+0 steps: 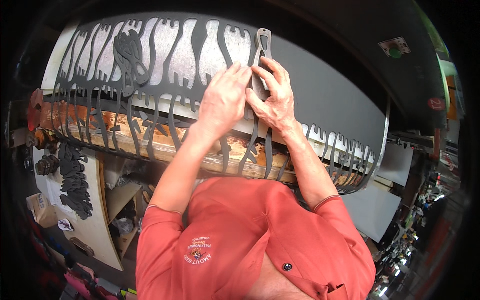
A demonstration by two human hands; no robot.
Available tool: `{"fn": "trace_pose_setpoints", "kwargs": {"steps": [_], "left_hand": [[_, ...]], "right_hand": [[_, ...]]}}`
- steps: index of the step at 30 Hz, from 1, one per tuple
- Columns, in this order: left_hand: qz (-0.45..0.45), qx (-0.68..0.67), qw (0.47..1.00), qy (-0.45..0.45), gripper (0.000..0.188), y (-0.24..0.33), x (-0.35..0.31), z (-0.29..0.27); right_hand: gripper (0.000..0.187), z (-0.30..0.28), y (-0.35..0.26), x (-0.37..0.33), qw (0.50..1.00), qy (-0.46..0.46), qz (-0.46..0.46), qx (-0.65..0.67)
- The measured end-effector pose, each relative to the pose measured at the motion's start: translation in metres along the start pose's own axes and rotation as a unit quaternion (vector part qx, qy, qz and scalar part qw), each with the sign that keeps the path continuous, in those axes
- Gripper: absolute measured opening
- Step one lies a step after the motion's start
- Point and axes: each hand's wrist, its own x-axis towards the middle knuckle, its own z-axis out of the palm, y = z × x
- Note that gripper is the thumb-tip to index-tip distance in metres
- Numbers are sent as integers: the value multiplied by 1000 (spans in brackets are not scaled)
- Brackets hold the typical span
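A slim metal cutting die (263,39) with an open looped end stands on a dark grey sheet (330,95), at the right end of a row of cut-outs. My right hand (275,97) grips its lower part, with thumb and fingers curled round it from the right. From the left, my left hand (222,100) meets the die at the fingertips, its fingers close together. That hand is slightly blurred, and its thumb is hidden. Between them the hands cover part of the die's lower half.
Left of my hands, several dark cut pieces (131,57) lie stacked on the cut-out sheet. Strips of cut sheet hang over a worn wooden edge (200,159). More dark pieces (75,182) lie on a side table (100,232). A dark machine part with a green button (394,51) overhangs the right.
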Motion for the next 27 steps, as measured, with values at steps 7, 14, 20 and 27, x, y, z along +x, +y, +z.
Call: {"fn": "trace_pose_setpoints", "kwargs": {"steps": [7, 14, 20, 27], "left_hand": [[25, 79, 996, -25, 43, -8, -12, 15], [-15, 45, 999, -9, 43, 10, -4, 8], [-56, -301, 952, 23, 95, 75, 14, 27], [-65, -317, 939, 113, 53, 92, 20, 51]], "right_hand": [[47, -61, 1, 27, 884, 2, 232, 407], [42, -113, 1, 48, 773, 37, 344, 531], [47, -82, -37, 9, 731, 124, 344, 575], [53, -72, -53, 3, 694, 181, 369, 591]]}}
